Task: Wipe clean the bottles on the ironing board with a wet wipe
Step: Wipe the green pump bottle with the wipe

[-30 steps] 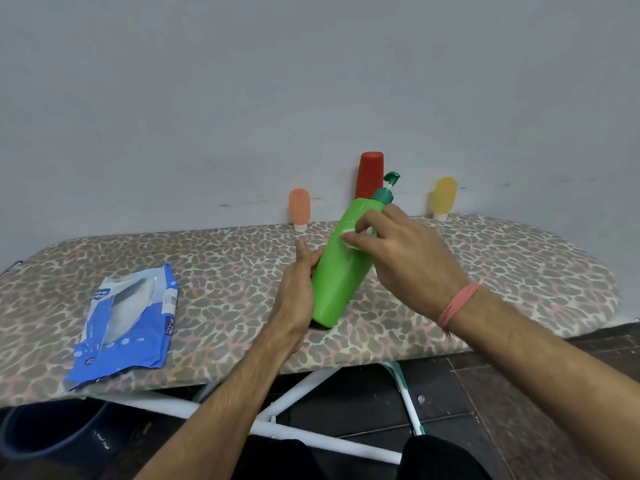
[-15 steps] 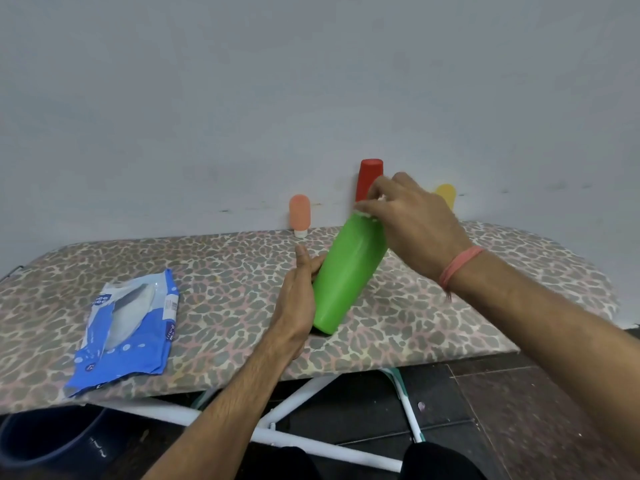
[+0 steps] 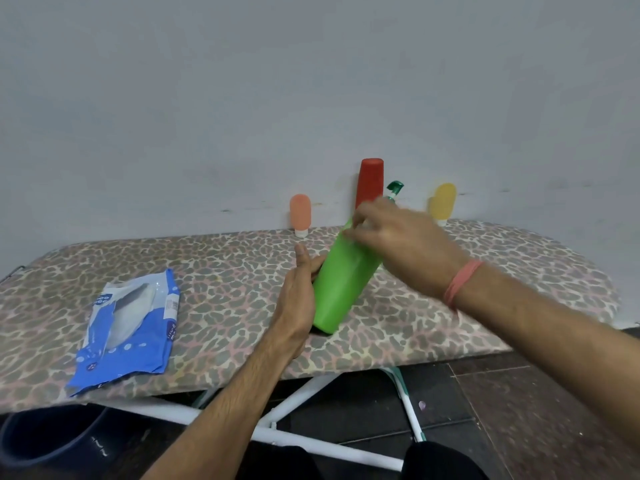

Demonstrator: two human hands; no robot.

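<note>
Four bottles on the ironing board [image 3: 519,271], and only the green bottle [image 3: 341,282] is in my hands.

Its long axis tilts up and away from me, base low and near, green pump nozzle [image 3: 394,188] high and leaning right toward the wall. My left hand [image 3: 298,306] wraps the lower body from the left, thumb up, fingers curled round the far side. My right hand [image 3: 394,233] sits over the shoulder, the nearer of the two to the neck, fingers pinched together; it is blurred, so I cannot tell whether the wipe is under them. I judge the next stroke should run along that axis, shoulder down toward the base. One peach bottle [image 3: 300,213], one red bottle [image 3: 370,181] and one yellow bottle [image 3: 442,201] stand at the wall, well apart from my fingers. One blue wipe pack [image 3: 135,341] lies flat to my left.
</note>
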